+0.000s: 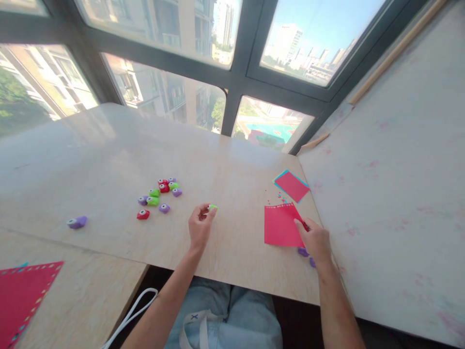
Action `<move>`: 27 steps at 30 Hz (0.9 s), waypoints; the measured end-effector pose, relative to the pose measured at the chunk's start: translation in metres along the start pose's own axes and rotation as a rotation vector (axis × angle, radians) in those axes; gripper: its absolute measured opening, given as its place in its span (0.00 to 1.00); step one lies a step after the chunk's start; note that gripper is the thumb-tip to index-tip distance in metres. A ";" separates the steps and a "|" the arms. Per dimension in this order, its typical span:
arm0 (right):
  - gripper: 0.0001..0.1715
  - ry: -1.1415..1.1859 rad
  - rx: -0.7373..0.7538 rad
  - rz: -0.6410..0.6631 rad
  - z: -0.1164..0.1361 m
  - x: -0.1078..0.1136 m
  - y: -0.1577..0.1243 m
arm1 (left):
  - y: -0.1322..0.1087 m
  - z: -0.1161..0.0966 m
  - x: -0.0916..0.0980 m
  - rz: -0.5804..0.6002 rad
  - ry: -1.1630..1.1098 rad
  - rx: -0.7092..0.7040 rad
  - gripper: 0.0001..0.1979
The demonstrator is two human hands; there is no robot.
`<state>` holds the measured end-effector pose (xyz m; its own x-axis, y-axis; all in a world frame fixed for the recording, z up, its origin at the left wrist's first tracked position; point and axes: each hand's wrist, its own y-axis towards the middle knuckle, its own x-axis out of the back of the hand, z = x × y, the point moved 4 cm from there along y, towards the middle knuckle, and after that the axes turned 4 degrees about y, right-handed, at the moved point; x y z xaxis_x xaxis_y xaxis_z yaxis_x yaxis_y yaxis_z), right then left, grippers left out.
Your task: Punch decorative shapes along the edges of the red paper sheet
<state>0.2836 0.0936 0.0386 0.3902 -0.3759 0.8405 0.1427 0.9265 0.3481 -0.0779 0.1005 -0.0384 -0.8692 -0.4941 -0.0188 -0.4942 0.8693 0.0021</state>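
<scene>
Pinched in the fingers of my left hand [201, 225] is a small green hole punch [212, 207], held above the table. My right hand [315, 241] closes on the right edge of a red paper sheet [281, 225], whose top edge has a row of punched holes. A small dark red bit shows by the right fingers, too hidden to make out. Two purple hole punches [302, 252] lie partly hidden beneath the right hand. Left of my left hand, several hole punches sit in a loose group, among them a red one [143, 214] and a purple one [164, 208].
Farther left stands a lone purple punch [77, 222]. Red and blue paper sheets [292, 185] lie stacked by the right wall, with paper bits [281, 198] nearby. Another red sheet [27, 295] with punched edges is at lower left. A white cable [136, 310] hangs below the table [232, 174].
</scene>
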 end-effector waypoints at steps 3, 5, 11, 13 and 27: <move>0.37 -0.008 -0.073 -0.095 -0.008 0.024 0.003 | -0.002 -0.001 -0.002 0.063 0.080 -0.023 0.17; 0.33 0.058 -0.141 -0.154 -0.006 0.033 0.001 | -0.004 -0.003 -0.004 0.108 0.153 -0.071 0.15; 0.26 0.621 -0.426 -0.081 0.005 0.002 -0.013 | -0.008 -0.005 -0.007 0.178 0.314 -0.201 0.12; 0.25 0.754 -0.457 0.067 0.014 -0.023 -0.019 | -0.009 -0.004 -0.007 0.188 0.342 -0.207 0.12; 0.29 0.923 -0.432 0.410 0.043 -0.090 -0.034 | -0.009 0.002 -0.014 0.326 0.385 -0.252 0.12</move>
<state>0.2047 0.0954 -0.0312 0.9856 -0.0483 0.1623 0.0829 0.9734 -0.2134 -0.0610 0.0995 -0.0406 -0.8970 -0.2102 0.3888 -0.1470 0.9715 0.1860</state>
